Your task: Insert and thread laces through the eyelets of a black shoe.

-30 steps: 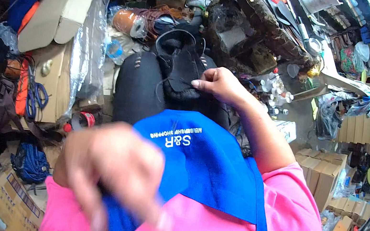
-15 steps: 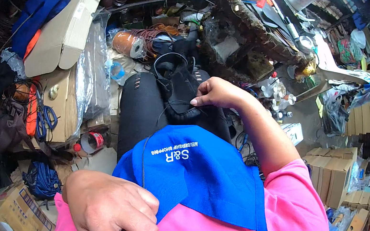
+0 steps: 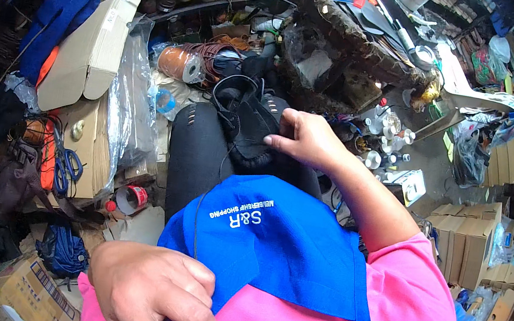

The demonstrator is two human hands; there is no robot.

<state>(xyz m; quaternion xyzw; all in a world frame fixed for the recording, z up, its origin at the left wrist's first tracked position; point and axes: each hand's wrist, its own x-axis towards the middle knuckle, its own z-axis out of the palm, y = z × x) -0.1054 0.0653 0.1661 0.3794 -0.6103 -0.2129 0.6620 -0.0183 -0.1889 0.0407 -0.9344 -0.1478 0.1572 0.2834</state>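
Note:
A black strappy shoe [image 3: 252,126] lies across my lap, between thighs in black trousers. My right hand [image 3: 304,138] is closed at its right edge, thumb on the upper side and fingers curled; the fingertips are partly hidden. From the shoe a thin dark thread [image 3: 199,218] runs down over the blue apron [image 3: 297,247] toward my left hand. Close to my chest, my left hand [image 3: 158,293] is closed round the thread, with its fingertips turned out of sight.
Flattened cardboard [image 3: 87,46], blue-handled scissors [image 3: 69,168] and an orange thread spool [image 3: 177,64] lie to the left. Ahead stands a cluttered worn bench [image 3: 339,22]. Small bottles [image 3: 386,127] and cardboard boxes [image 3: 462,243] are on the right.
My right hand has shifted slightly, its fingers now lower against the shoe's edge. My left hand keeps nearly the same place. The view has tilted a little.

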